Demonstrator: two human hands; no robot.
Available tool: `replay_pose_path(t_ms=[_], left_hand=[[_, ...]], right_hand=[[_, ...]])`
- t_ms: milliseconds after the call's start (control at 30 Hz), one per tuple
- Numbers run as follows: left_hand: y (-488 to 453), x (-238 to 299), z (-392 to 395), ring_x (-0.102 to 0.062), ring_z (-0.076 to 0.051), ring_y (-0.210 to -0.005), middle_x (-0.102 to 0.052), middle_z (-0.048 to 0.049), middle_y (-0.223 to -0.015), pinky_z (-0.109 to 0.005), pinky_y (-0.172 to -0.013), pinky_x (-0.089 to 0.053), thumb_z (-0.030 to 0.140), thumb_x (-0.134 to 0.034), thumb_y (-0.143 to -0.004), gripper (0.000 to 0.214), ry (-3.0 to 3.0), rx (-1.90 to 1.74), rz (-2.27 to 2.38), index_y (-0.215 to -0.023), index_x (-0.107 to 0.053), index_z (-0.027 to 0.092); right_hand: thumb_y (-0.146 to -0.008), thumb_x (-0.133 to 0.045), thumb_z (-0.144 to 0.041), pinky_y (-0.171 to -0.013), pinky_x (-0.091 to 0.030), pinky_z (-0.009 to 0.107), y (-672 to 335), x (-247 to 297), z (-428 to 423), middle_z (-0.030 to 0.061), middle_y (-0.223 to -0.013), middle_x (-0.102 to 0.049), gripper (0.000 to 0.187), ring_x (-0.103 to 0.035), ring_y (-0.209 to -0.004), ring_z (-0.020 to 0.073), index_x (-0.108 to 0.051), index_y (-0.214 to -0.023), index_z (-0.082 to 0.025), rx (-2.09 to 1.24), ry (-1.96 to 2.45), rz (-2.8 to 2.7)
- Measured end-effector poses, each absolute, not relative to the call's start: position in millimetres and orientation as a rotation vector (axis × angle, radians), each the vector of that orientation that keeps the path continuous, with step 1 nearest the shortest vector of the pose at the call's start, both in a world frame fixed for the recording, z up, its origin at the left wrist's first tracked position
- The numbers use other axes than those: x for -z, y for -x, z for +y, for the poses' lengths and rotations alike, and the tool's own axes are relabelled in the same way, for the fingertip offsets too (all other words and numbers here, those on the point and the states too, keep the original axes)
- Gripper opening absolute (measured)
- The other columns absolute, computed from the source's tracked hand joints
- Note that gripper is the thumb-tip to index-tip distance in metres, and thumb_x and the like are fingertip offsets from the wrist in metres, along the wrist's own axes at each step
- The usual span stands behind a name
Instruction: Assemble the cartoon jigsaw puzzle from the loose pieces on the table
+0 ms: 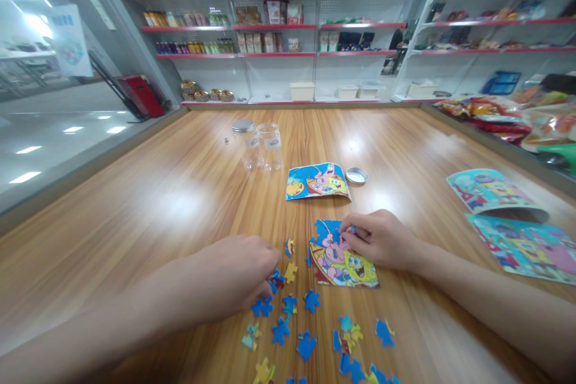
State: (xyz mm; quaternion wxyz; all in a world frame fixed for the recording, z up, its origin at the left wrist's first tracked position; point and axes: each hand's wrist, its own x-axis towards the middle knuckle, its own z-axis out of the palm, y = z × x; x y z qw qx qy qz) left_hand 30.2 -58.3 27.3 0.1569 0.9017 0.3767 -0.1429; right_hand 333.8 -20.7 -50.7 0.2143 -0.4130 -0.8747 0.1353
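Your right hand point(380, 240), centre frame, pinches a blue piece point(353, 230) at the upper edge of the half-built puzzle point(344, 265); lay it flat and match the tabs before pressing. Your left hand point(238, 276) curls over loose pieces point(288, 317) lower left of it; whether it grips one is unclear.

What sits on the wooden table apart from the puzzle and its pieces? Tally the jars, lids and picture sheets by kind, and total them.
Clear plastic jars: 2
Round silver metal lids: 2, one on a jar, one loose
Printed cartoon picture sheets: 3
Total: 7
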Motion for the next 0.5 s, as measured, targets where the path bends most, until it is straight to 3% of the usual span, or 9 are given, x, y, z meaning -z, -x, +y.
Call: replay_pose_path(t_ms=[200, 500], left_hand=[[-28.6, -25.7, -58.3, -0.067, -0.021, -0.091, -0.069, -0.0015, -0.099, -0.031, -0.075, -0.049, 0.003, -0.053, -0.086, 0.024, -2.674, 0.343, 0.817, -0.096, -0.063, 0.022], [-28.8, -20.7, -54.3, -0.066, -0.020, -0.084, -0.068, -0.0029, -0.090, -0.029, -0.070, -0.048, 0.006, -0.060, -0.087, 0.015, -2.695, 0.272, 0.800, -0.085, -0.066, 0.019]], right_hand=[[-0.088, -0.060, -0.028, -0.051, -0.029, 0.022, -333.6, 50.7, -21.3, -0.0084, -0.051, -0.044, 0.013, -0.039, -0.044, 0.0071, -0.071, -0.092, -0.022, -0.379, 1.147, -2.421], [-0.087, -0.060, -0.027, -0.051, -0.029, 0.022, -333.8, 51.0, -20.4, -0.0086, -0.051, -0.044, 0.012, -0.040, -0.044, 0.0072, -0.071, -0.092, -0.022, -0.389, 1.149, -2.426]])
